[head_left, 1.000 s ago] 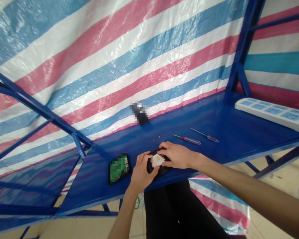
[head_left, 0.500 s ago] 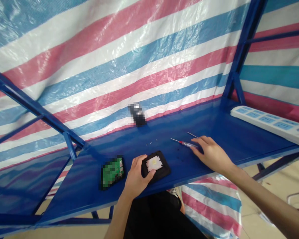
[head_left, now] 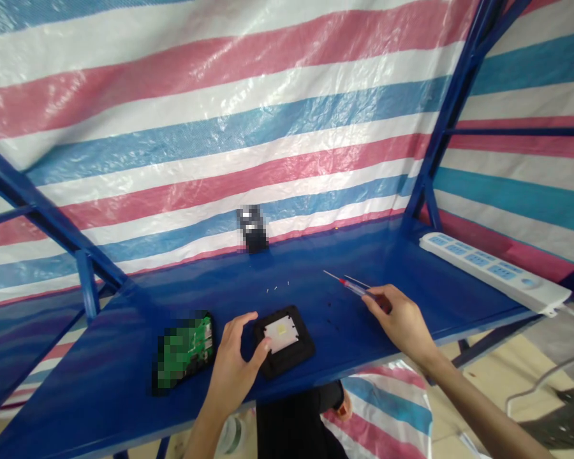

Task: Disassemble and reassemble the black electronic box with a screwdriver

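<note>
A small black device (head_left: 284, 341) with a pale square panel in its middle lies on the blue table (head_left: 435, 284) near the front edge. My left hand (head_left: 234, 360) rests at its left side, thumb against its edge, fingers curved. My right hand (head_left: 397, 315) is farther right, its fingers pinched on the handle of a thin red-handled screwdriver (head_left: 351, 287) that lies low over the table. A second thin screwdriver (head_left: 358, 281) lies just beside the first.
A green circuit board (head_left: 184, 347) lies left of the device. Tiny screws (head_left: 277, 289) sit behind it. A small dark object (head_left: 252, 228) stands at the back by the striped tarp. A white power strip (head_left: 492, 271) lies at the right. Blue frame posts (head_left: 440, 127) rise at both sides.
My right hand left the black device, moved right to the screwdrivers and closed on the red-handled one. My left hand stayed beside the device. The view has shifted.
</note>
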The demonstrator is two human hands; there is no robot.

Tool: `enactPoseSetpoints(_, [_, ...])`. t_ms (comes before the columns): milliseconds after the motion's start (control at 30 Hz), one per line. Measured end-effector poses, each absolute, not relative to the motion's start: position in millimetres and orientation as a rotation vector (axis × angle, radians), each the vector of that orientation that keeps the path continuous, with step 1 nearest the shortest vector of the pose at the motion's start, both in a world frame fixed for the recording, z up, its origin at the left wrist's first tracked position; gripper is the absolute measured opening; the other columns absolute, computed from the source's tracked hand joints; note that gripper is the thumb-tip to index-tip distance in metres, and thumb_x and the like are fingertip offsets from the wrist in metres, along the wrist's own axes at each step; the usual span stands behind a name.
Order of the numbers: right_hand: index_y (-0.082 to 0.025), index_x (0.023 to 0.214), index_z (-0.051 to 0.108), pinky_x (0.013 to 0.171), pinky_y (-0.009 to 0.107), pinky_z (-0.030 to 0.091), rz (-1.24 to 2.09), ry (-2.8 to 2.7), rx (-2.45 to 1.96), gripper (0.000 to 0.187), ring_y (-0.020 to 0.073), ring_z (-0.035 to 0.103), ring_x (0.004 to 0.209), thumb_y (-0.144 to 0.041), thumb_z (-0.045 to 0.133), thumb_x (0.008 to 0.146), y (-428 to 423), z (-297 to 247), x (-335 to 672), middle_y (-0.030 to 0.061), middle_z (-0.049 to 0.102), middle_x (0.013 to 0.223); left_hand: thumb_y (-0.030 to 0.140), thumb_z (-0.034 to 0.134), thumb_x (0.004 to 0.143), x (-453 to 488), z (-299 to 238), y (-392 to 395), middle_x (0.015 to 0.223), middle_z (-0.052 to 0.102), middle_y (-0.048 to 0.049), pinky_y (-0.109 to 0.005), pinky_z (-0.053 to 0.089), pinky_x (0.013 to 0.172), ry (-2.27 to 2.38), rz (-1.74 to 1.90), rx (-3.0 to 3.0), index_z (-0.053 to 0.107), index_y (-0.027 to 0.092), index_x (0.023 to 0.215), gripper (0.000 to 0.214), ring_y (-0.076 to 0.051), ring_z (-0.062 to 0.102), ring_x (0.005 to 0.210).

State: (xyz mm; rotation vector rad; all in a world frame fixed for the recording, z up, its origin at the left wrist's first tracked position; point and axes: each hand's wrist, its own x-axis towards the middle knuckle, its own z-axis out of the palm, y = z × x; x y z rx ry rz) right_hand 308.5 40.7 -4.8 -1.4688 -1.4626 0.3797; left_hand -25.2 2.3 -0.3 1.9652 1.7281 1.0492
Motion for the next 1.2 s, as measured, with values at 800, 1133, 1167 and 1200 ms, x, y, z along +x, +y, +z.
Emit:
enactPoseSetpoints(800, [-0.017, 0.086, 0.071, 0.064, 0.026, 0.063, 0.919, -0.895, -1.177, 0.044, 0.0151, 0.071, 0.067, -0.052, 0.085, 0.064, 47, -3, 310, 0.0022, 0.073, 0.074, 0.044, 0.075, 0.071, -36, -10, -4, 0.154, 0.043, -0.0090, -0.061, 0.039, 0.110, 1.627, 0.474, 2.268, 0.035, 0.027, 0.150, 0.090, -0.042, 0.029, 0.145])
enactPoseSetpoints(1133, [-0.018, 0.083, 0.070, 0.061, 0.027, 0.063, 0.893, -0.925, -1.242, 0.048, 0.0160, 0.071, 0.063, -0.056, 0.086, 0.060, 46, 0, 307, 0.0017, 0.073, 0.071, 0.046, 0.076, 0.070, -35, -6, -6, 0.153, 0.044, -0.0074, -0.062, 0.029, 0.116, 1.532, 0.496, 2.334, 0.034, 0.028, 0.149, 0.091, -0.040, 0.028, 0.146])
enactPoseSetpoints(1167, [-0.018, 0.083, 0.070, 0.061, 0.026, 0.063, 0.892, -0.926, -1.248, 0.047, 0.0161, 0.072, 0.063, -0.055, 0.086, 0.060, 45, 0, 307, 0.0020, 0.074, 0.071, 0.044, 0.076, 0.070, -34, -5, -6, 0.153, 0.044, -0.0088, -0.062, 0.029, 0.116, 1.532, 0.494, 2.338, 0.034, 0.027, 0.149, 0.091, -0.040, 0.029, 0.145])
enactPoseSetpoints(1200, [-0.018, 0.082, 0.070, 0.061, 0.026, 0.063, 0.892, -0.926, -1.253, 0.047, 0.0162, 0.072, 0.064, -0.055, 0.086, 0.060, 45, 1, 306, 0.0024, 0.074, 0.071, 0.043, 0.075, 0.071, -33, -3, -7, 0.153, 0.044, -0.0103, -0.062, 0.030, 0.116, 1.532, 0.486, 2.342, 0.033, 0.025, 0.149, 0.091, -0.040, 0.030, 0.145])
